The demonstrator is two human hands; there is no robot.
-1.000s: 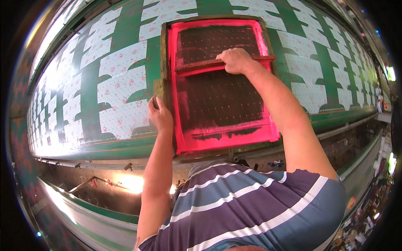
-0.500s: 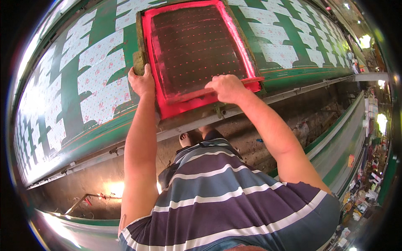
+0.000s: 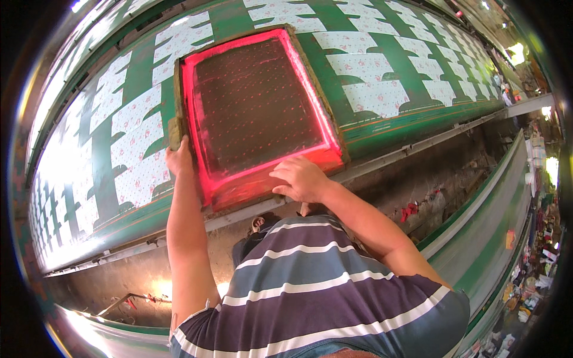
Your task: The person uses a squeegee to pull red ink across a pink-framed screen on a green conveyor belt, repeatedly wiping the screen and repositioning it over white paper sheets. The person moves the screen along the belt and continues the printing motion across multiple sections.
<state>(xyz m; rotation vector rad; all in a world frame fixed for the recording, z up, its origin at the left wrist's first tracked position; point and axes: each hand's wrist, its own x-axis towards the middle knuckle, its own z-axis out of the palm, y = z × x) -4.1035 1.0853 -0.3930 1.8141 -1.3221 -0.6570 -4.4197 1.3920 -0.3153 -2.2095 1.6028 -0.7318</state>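
Observation:
A screen-printing frame [image 3: 316,92] with wooden sides lies on the long green table. Its dark mesh [image 3: 256,101] carries rows of small pink dots, with bright pink-red ink around the margins. My left hand [image 3: 180,157] is closed round the frame's left side, just below a small wooden block [image 3: 174,132]. Over the near right part of the frame is my right hand [image 3: 302,178], fingers stretched and thumb apart, with nothing seen in it. The squeegee cannot be made out clearly from the red near margin.
The green table [image 3: 382,132] holds rows of white flower-printed cut fabric pieces [image 3: 382,98] on both sides of the frame. A metal rail [image 3: 406,148] runs along its near edge. Behind me stands another long table [image 3: 477,230]. Clutter [image 3: 528,292] lies at the far right.
The frame now sits nearer me and further left in view, and my left hand has come with it. My right hand has let go of the red squeegee bar and its fingers have opened.

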